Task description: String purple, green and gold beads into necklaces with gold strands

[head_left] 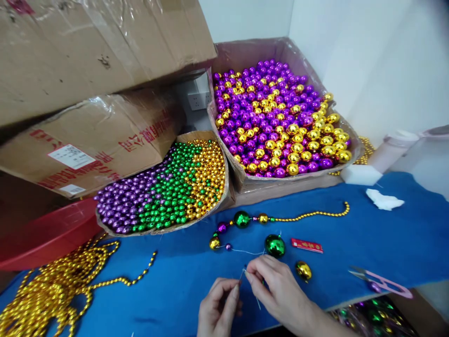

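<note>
My left hand (220, 306) is closed in a pinch around a thin needle (242, 276), which points up from the fingertips. Close beside it, my right hand (277, 285) pinches a white thread (258, 303), and its fingertips are near the needle's tip. The thread (245, 252) runs back to a partly strung bead necklace (241, 219) with green, purple and gold beads and a gold chain of small beads. Just beyond my right hand lies a large green bead (275, 245). A loose gold bead (303, 271) rests to its right.
Small purple, green and gold beads fill one carton (228, 187); larger purple and gold ones fill another (273, 180). Gold bead strands (52, 290) lie left, by a red basin (52, 234). Pink-handled scissors (386, 283), a red packet (306, 245) and white tissue (385, 200) are right.
</note>
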Demonstrator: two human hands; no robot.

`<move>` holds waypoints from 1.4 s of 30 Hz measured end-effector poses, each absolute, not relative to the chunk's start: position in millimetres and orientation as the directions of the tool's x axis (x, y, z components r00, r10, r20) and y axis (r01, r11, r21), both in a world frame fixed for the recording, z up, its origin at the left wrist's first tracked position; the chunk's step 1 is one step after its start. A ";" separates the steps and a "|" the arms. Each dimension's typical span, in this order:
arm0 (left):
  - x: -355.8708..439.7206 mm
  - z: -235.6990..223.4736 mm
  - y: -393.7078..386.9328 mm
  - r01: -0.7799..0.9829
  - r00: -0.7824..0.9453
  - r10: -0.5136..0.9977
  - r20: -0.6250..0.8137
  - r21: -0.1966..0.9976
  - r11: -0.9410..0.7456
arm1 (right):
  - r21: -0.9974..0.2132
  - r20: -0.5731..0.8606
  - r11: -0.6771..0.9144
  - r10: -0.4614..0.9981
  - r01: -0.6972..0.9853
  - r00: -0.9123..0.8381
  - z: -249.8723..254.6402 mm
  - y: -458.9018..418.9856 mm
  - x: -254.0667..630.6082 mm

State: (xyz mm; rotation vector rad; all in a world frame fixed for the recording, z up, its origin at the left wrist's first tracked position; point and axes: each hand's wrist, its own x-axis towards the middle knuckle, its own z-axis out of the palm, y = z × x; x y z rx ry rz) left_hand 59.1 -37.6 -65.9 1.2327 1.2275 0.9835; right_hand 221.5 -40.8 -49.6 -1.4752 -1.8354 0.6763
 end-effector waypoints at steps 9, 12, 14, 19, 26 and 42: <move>57.9 -66.1 -37.5 0.124 0.145 0.984 -0.103 0.989 0.085 | -0.728 0.187 0.252 0.968 0.638 -0.169 -47.7 -37.6 220.7; 56.7 -66.6 -37.2 0.147 0.144 0.984 -0.101 0.986 0.080 | -0.735 0.183 0.246 0.969 0.632 -0.164 -47.7 -37.3 222.1; 56.2 -66.9 -37.1 0.155 0.149 0.983 -0.102 0.985 0.079 | -0.745 0.177 0.239 0.971 0.623 -0.161 -47.6 -37.5 223.1; 55.5 -67.0 -37.3 0.173 0.154 0.983 -0.099 0.982 0.072 | -0.767 0.166 0.217 0.976 0.604 -0.141 -47.2 -37.9 223.9; 56.6 -65.1 -37.5 0.170 0.167 0.981 -0.102 0.983 0.073 | -0.795 0.168 0.204 0.979 0.572 -0.116 -52.1 -39.5 224.1; 58.8 -69.5 -39.4 0.136 0.169 0.977 -0.129 0.985 0.106 | -0.947 -0.068 -0.046 0.996 0.317 -0.060 -45.5 -37.7 227.4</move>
